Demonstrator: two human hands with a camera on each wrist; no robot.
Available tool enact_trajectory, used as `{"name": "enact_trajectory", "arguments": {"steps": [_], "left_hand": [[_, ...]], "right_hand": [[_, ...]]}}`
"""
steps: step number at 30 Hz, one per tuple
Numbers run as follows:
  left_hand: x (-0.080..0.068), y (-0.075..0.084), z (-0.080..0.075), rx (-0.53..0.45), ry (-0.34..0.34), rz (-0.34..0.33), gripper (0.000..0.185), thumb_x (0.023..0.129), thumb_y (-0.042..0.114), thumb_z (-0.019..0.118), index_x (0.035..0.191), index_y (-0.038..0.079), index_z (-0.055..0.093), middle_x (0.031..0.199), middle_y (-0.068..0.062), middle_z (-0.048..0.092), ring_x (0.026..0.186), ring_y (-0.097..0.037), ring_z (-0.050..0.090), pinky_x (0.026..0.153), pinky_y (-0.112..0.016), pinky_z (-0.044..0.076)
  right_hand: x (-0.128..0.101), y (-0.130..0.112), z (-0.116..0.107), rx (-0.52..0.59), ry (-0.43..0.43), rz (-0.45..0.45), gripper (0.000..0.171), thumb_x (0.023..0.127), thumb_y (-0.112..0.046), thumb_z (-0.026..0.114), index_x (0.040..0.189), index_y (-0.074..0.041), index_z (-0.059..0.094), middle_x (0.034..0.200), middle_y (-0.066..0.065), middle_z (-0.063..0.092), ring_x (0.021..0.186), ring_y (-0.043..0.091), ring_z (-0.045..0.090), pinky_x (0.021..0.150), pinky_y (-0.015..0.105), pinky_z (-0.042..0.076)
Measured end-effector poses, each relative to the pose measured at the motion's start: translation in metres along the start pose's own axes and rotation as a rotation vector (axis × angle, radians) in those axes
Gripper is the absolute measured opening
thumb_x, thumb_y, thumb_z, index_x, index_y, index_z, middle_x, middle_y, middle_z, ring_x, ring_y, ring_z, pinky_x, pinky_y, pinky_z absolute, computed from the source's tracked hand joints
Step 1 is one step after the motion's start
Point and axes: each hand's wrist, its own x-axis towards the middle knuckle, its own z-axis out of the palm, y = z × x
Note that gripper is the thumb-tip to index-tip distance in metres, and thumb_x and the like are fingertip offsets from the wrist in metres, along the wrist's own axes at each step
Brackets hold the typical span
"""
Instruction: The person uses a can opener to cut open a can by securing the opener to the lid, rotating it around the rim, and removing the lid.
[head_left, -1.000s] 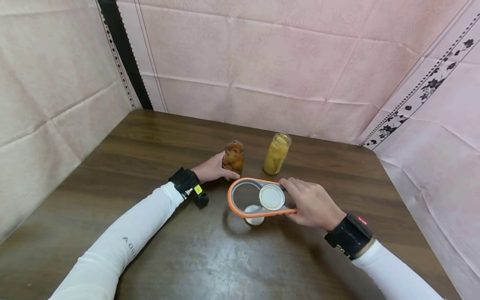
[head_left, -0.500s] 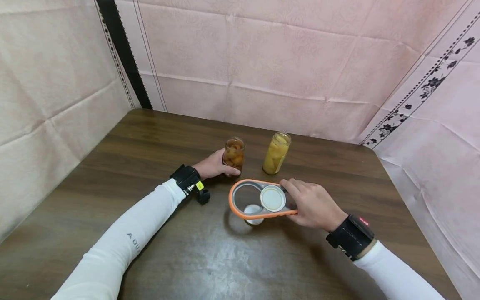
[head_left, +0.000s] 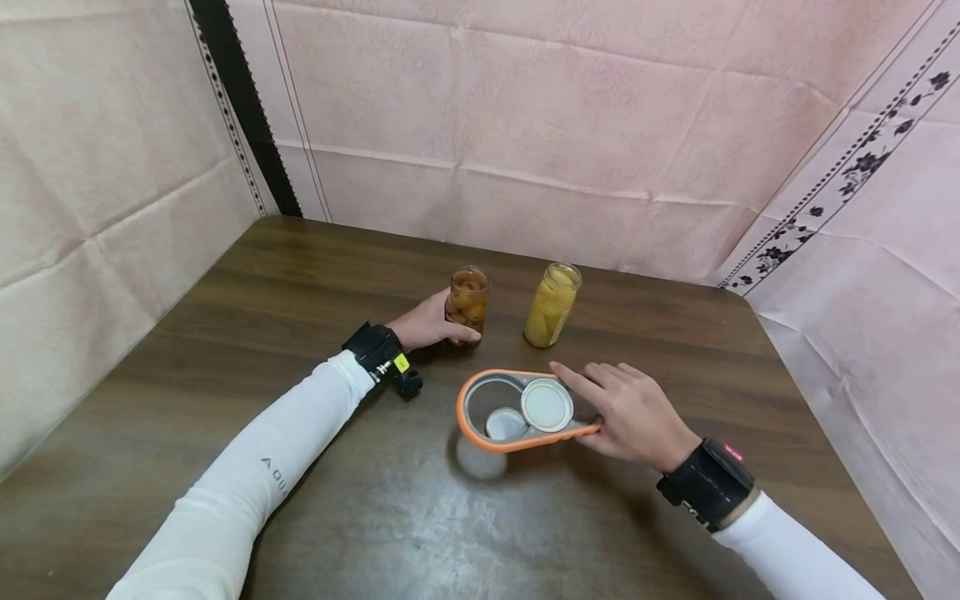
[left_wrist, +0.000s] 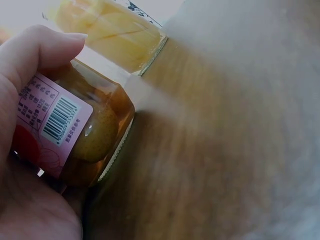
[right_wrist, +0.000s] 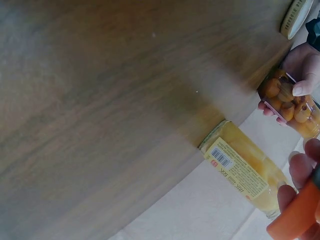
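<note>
My left hand (head_left: 422, 323) grips a lidless glass jar of brown round fruit (head_left: 468, 300), its thumb along the near side. In the left wrist view the jar's pink barcode label (left_wrist: 55, 120) shows beside the palm. My right hand (head_left: 637, 417) holds an orange-and-grey jar opener (head_left: 461, 408) by its narrow end, index finger stretched out along the top edge. A pale round lid (head_left: 547, 405) lies on the opener. Through its wide loop a second lid (head_left: 506, 424) shows on the table. In the right wrist view, fingertips (right_wrist: 301, 170) lie at the orange handle.
Behind the opener stands an open glass jar of yellow fruit (head_left: 553, 308), to the right of the brown fruit jar. Pink patterned cloth (head_left: 525, 125) hangs along the back and both sides of the dark wooden table (head_left: 337, 500).
My left hand and the brown fruit jar have shifted slightly away from me. The opener has come down a little toward me, and my right index finger has straightened.
</note>
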Motion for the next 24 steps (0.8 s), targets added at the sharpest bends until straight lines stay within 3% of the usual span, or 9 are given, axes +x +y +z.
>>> {"name": "enact_trajectory", "arguments": {"steps": [8,17,24], "left_hand": [[0.0,0.0,0.0,-0.012,0.023,0.006,0.07,0.089,0.019,0.079,0.145,0.012,0.037,0.119,-0.014,0.062,0.088,-0.02,0.065,0.075,-0.029,0.056],[0.005,-0.002,0.0,-0.003,0.066,-0.01,0.07,0.089,0.024,0.08,0.144,0.016,0.038,0.122,-0.013,0.062,0.097,-0.022,0.063,0.079,-0.03,0.055],[0.006,-0.002,0.002,-0.024,0.097,0.019,0.071,0.089,0.022,0.08,0.146,0.016,0.037,0.123,-0.012,0.062,0.101,-0.022,0.061,0.08,-0.03,0.053]], "right_hand": [[-0.003,0.0,-0.001,0.014,-0.013,0.053,0.09,0.066,-0.051,0.087,0.143,-0.016,0.056,0.095,0.005,0.068,0.081,0.021,0.065,0.071,0.039,0.055],[-0.012,0.0,0.001,0.03,-0.026,0.085,0.084,0.06,-0.042,0.092,0.13,-0.009,0.061,0.101,0.006,0.072,0.088,0.021,0.068,0.076,0.04,0.058],[-0.017,0.002,0.002,0.075,-0.037,0.15,0.074,0.064,-0.037,0.09,0.123,-0.007,0.058,0.104,0.007,0.073,0.089,0.019,0.07,0.077,0.041,0.06]]}}
